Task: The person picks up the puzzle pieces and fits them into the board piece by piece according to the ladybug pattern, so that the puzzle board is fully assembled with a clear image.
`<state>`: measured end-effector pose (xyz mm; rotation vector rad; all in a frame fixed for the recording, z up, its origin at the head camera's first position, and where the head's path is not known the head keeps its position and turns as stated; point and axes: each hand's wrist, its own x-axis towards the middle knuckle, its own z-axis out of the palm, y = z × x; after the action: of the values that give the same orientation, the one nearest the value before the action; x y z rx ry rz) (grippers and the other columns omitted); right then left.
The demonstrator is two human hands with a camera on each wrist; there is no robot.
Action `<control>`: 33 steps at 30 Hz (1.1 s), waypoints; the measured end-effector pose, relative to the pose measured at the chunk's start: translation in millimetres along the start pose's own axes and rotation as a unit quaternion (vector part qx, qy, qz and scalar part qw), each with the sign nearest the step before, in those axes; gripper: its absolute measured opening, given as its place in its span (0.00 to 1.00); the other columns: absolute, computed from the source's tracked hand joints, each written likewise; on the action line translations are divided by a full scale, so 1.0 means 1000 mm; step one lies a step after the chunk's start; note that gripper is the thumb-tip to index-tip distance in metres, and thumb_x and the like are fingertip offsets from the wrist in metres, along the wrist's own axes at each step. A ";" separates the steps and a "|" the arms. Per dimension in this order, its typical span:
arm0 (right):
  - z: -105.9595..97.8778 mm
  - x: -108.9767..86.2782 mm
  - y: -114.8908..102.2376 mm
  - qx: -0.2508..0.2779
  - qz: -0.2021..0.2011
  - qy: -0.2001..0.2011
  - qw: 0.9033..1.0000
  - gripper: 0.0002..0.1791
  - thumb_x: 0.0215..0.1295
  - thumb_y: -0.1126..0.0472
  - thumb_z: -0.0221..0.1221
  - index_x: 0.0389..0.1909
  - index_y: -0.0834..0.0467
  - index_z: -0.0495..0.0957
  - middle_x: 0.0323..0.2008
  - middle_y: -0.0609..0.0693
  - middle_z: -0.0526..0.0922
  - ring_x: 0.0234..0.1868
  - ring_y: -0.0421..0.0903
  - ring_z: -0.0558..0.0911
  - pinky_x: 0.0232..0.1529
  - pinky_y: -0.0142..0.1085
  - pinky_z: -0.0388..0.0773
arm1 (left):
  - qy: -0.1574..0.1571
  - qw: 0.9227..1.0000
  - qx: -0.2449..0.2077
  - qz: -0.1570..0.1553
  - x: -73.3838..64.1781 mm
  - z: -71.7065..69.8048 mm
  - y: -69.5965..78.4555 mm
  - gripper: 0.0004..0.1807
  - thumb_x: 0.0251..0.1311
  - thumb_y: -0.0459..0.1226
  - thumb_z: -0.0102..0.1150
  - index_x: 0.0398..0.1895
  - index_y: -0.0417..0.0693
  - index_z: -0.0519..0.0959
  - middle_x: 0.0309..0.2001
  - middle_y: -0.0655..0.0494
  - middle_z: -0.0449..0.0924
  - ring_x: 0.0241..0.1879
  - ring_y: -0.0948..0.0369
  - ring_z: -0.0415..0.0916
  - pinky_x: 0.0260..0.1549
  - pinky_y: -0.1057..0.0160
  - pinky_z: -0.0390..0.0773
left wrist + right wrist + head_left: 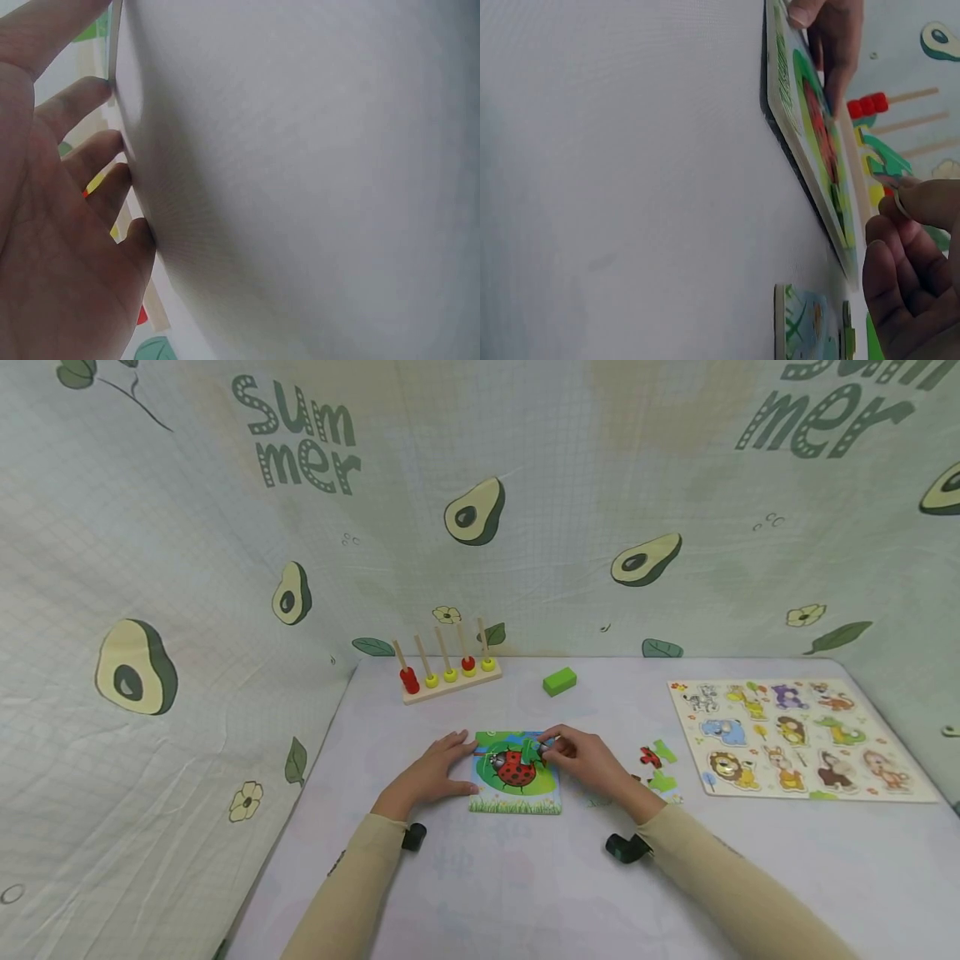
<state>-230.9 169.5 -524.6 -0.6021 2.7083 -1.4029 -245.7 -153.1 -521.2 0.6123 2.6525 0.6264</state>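
Note:
A ladybug jigsaw puzzle [516, 807] in a square board lies flat on the table. My left hand [437, 770] is at its left side, fingers spread, with fingertips and thumb at the board's edge. In the left wrist view those fingers [94, 154] look relaxed and reach down to the table. Over the puzzle's upper right part, my right hand [579, 757] pinches a green puzzle piece [529, 752] between thumb and forefinger. The right wrist view shows this piece [886, 156] tilted and raised above the board; its other fingers are curled in.
Several loose puzzle pieces [663, 782] lie right of the right forearm. Behind the puzzle stand a bead-and-peg counting rack [457, 686] and a green block [559, 682]. A wooden animal peg puzzle [765, 737] lies on the right. A printed cloth [555, 602] hangs behind the table.

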 end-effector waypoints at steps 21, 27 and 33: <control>0.046 0.017 -0.019 -0.054 -0.040 -0.041 0.997 0.10 0.72 0.59 0.62 0.51 0.48 0.83 0.28 0.34 0.80 0.29 0.32 0.77 0.34 0.32 0.77 | 0.002 1.000 0.007 0.012 -0.001 -0.002 0.001 0.46 0.59 0.56 0.70 0.79 0.58 0.62 0.81 0.55 0.49 0.81 0.53 0.41 0.77 0.47 0.48; 0.052 0.020 -0.029 -0.065 -0.024 -0.039 0.997 0.10 0.71 0.58 0.64 0.51 0.50 0.83 0.27 0.35 0.79 0.27 0.35 0.75 0.33 0.34 0.76 | 0.006 1.000 0.000 0.019 -0.002 -0.003 0.003 0.47 0.59 0.56 0.71 0.79 0.55 0.63 0.81 0.52 0.50 0.80 0.50 0.42 0.76 0.45 0.48; 0.058 0.024 -0.032 -0.087 -0.028 -0.039 0.995 0.11 0.72 0.57 0.63 0.52 0.51 0.83 0.25 0.34 0.76 0.25 0.33 0.73 0.32 0.33 0.74 | 0.008 1.000 0.002 0.025 -0.002 -0.003 0.003 0.46 0.60 0.55 0.70 0.79 0.53 0.63 0.81 0.51 0.50 0.80 0.50 0.43 0.77 0.46 0.46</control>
<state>-231.4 99.1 -530.2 -0.7312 2.7893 -1.1348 -244.8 -152.8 -516.7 0.6786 2.6608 0.6433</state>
